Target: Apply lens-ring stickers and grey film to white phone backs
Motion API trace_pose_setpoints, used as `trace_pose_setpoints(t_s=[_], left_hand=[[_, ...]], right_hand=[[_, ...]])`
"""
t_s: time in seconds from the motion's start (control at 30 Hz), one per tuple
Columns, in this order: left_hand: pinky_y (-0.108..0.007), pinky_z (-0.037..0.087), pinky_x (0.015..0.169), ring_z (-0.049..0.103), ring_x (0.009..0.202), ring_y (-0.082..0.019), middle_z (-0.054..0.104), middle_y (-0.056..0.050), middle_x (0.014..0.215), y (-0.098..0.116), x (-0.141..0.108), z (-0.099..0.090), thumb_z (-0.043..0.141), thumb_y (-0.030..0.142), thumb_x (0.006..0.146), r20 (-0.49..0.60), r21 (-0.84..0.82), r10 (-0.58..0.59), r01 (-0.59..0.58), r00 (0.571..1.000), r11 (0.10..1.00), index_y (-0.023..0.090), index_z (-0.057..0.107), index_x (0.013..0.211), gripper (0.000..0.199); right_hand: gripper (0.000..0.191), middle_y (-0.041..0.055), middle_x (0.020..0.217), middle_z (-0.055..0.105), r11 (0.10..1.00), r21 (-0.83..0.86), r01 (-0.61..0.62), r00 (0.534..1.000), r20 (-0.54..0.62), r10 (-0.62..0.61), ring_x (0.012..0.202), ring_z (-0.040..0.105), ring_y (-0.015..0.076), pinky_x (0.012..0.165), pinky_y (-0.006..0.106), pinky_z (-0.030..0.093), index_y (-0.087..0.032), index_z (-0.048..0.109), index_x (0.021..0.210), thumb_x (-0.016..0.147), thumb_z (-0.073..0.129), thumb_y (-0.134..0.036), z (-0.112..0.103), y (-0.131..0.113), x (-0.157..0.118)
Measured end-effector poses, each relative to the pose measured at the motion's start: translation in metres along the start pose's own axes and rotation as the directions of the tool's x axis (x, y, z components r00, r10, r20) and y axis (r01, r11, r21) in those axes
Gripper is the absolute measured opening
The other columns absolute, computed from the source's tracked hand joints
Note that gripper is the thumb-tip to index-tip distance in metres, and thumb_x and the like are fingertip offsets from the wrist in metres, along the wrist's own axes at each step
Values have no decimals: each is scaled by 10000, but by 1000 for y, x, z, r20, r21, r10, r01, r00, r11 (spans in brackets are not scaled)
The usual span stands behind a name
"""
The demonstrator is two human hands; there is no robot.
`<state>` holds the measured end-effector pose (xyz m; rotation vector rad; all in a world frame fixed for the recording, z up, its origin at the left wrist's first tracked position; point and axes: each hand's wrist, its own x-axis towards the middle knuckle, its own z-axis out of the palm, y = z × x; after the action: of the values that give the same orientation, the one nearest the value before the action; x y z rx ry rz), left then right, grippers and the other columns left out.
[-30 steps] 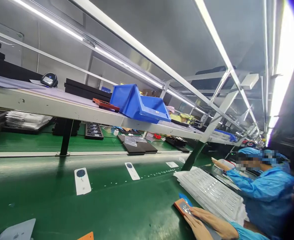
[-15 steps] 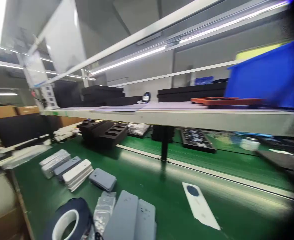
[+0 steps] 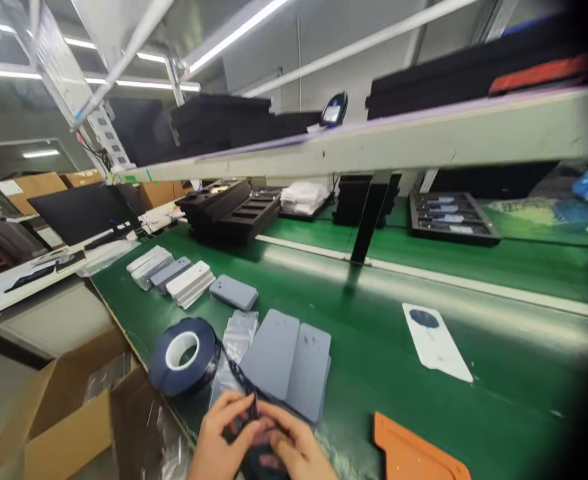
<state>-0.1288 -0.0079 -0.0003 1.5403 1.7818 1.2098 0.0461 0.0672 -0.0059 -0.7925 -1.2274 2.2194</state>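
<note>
Remotely, I see left hand (image 3: pixel 218 437) and right hand (image 3: pixel 299 448), fingers (image 3: pixel 234 407) pinching dark strip (image 3: pixel 243 378), right of tape roll (image 3: pixel 187 381), on near side. I'd favour light, even tension, strip untwisted.

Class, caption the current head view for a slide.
Both hands handle a dark strip beside a dark roll and grey plates.
</note>
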Motion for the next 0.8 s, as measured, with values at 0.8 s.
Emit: trace_pose_setpoints(t_s=[0.8], left_hand=[[-264, 551, 643, 660, 710, -171, 731, -72, 975, 21, 3, 1, 708, 315, 875, -189, 67, -60, 74, 980, 995, 204, 807, 972, 178]], right_hand=[[413, 32, 950, 669, 1000, 0, -21, 999, 29, 21, 934, 723, 234, 804, 376, 547, -224, 704, 1154, 755, 693, -334, 2, -15, -3]])
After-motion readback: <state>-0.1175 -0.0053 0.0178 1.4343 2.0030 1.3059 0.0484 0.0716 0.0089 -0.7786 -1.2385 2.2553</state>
